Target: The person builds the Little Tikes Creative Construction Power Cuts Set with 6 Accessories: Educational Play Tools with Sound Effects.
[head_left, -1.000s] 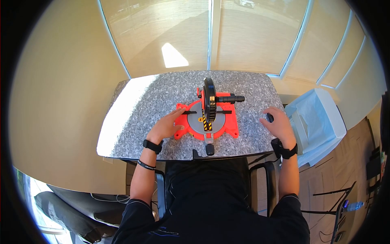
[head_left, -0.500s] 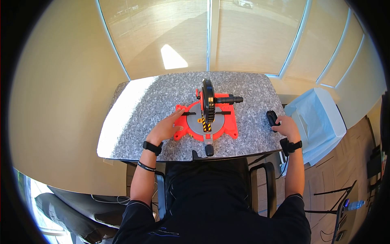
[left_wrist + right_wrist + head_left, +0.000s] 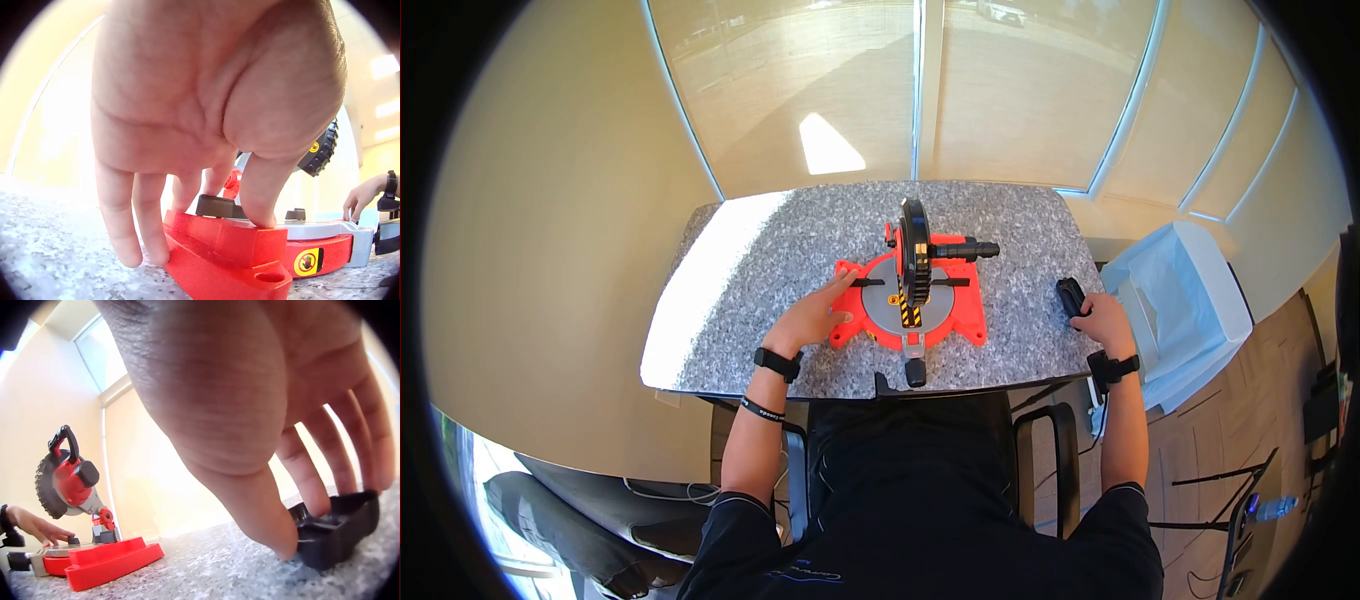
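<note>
A toy miter saw stands in the middle of the table, with a red base (image 3: 970,310), a grey round plate (image 3: 880,305) and a black toothed blade (image 3: 914,250) raised above it. On the left end of the base rests my left hand (image 3: 808,312); in the left wrist view its thumb (image 3: 259,194) touches the top while straight fingers (image 3: 115,206) reach down the side. My right hand (image 3: 1108,322) pinches a hollow black plastic piece (image 3: 340,531) on the table's right side, thumb at the near wall and fingertips at the inside and far rim.
A bin with a light blue liner (image 3: 1190,300) stands right of the speckled grey table (image 3: 1020,215). A black side handle (image 3: 968,249) sticks out from the saw to the right. Covered windows (image 3: 1040,100) rise behind; the chair's armrest (image 3: 1065,460) is below the table edge.
My right hand has moved right and back toward me, uncovering more of the black piece, which stays near its spot. The left hand keeps its place on the saw base.
</note>
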A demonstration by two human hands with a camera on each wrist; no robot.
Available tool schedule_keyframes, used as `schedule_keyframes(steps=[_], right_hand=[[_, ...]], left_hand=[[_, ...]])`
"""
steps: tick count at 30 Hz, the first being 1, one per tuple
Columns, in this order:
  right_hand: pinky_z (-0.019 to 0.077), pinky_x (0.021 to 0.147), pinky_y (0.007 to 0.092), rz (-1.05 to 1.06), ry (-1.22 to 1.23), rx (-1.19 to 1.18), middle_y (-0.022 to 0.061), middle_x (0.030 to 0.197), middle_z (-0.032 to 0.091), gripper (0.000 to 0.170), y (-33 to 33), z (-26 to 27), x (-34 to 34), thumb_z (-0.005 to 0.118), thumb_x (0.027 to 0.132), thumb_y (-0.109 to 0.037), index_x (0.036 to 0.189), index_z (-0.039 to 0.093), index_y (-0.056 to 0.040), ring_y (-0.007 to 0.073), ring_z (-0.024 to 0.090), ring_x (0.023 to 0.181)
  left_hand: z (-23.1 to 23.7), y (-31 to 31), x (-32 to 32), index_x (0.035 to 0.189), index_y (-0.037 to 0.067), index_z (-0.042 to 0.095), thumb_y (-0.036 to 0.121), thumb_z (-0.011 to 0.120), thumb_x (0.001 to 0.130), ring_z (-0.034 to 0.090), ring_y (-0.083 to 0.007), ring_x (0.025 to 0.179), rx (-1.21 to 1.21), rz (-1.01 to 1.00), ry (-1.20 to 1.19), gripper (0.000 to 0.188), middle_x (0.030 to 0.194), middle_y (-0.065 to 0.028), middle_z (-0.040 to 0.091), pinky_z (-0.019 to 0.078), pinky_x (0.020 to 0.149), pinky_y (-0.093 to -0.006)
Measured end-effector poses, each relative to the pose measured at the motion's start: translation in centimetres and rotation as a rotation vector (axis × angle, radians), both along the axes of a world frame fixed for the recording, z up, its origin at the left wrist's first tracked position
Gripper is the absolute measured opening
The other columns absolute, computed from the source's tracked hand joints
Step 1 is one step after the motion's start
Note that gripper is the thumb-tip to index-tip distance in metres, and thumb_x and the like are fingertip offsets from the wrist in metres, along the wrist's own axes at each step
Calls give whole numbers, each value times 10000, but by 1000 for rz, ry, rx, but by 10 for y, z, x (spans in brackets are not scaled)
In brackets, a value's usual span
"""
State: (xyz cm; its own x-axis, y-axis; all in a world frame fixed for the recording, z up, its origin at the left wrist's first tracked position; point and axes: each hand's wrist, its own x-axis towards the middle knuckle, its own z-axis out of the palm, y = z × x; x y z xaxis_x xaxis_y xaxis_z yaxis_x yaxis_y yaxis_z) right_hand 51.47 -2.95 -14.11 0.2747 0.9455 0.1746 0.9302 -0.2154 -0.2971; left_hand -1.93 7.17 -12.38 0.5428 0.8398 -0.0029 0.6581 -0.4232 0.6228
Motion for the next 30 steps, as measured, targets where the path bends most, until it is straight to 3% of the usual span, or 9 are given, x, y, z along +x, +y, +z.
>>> schedule_keyframes(steps=[2, 7, 17, 20, 22, 23, 25, 28, 30], right_hand=[[545, 753, 459, -5, -4, 4, 201, 840, 701, 317, -2, 4, -3, 883, 654, -217, 792, 671, -26, 389, 690, 845], [543, 775, 482, 28, -13, 93, 192, 899, 685, 253, -14, 29, -22, 805, 664, -179, 808, 662, -26, 409, 679, 882], [531, 882, 453, 287, -9, 234, 151, 1006, 671, 232, -41, 87, -89, 761, 699, -96, 888, 643, -30, 385, 625, 1027], [530, 916, 445, 423, 27, 248, 141, 1067, 674, 233, -50, 103, -107, 754, 703, -93, 899, 642, -33, 379, 613, 1058], [526, 946, 445, 549, 38, 270, 137, 1135, 684, 238, -56, 113, -119, 750, 710, -79, 914, 638, -34, 376, 614, 1068], [526, 946, 445, 548, 38, 269, 137, 1135, 684, 238, -58, 117, -126, 750, 710, -79, 914, 638, -34, 376, 614, 1068], [532, 955, 440, 630, 88, 265, 128, 1206, 686, 249, -61, 124, -138, 754, 711, -61, 923, 628, -35, 364, 614, 1082], [540, 937, 439, 728, 115, 298, 120, 1228, 685, 266, -62, 129, -153, 760, 711, -46, 940, 625, -38, 354, 610, 1085], [542, 931, 437, 766, 133, 305, 117, 1228, 683, 267, -64, 134, -162, 761, 716, -44, 948, 631, -41, 353, 609, 1084]], left_hand=[[-4, 3, -2, 1640, 116, 326, 101, 708, 941, 373, -320, 1533, 5, -8, -2, 797, 1667, -148, 381, 350, 1234, -399], [1, -4, -1, 1641, 183, 332, 174, 724, 933, 514, -391, 1397, 154, -13, 75, 809, 1679, -128, 351, 471, 1122, -455], [36, -37, 7, 1573, 125, 458, 237, 761, 921, 528, -379, 1387, 333, 59, 39, 727, 1578, -150, 505, 445, 1154, -454], [53, -51, 12, 1480, 85, 562, 212, 765, 915, 576, -384, 1318, 445, 81, -35, 613, 1445, -167, 619, 478, 1109, -459], [65, -60, 16, 1276, 39, 687, 161, 786, 891, 636, -384, 1195, 494, 116, -108, 416, 1239, -163, 713, 524, 1012, -457], [68, -62, 16, 1276, 39, 687, 161, 786, 891, 636, -384, 1195, 493, 115, -108, 416, 1239, -163, 713, 524, 1012, -457], [76, -68, 16, 1094, 15, 725, 121, 804, 868, 671, -372, 1062, 545, 70, -119, 262, 1061, -145, 736, 548, 918, -444], [93, -85, 22, 1010, 3, 721, 132, 840, 838, 677, -358, 975, 551, 55, -140, 246, 984, -136, 724, 555, 851, -429], [100, -96, 26, 1053, 13, 726, 161, 861, 822, 686, -361, 993, 550, 37, -189, 306, 1015, -139, 730, 561, 864, -428]])
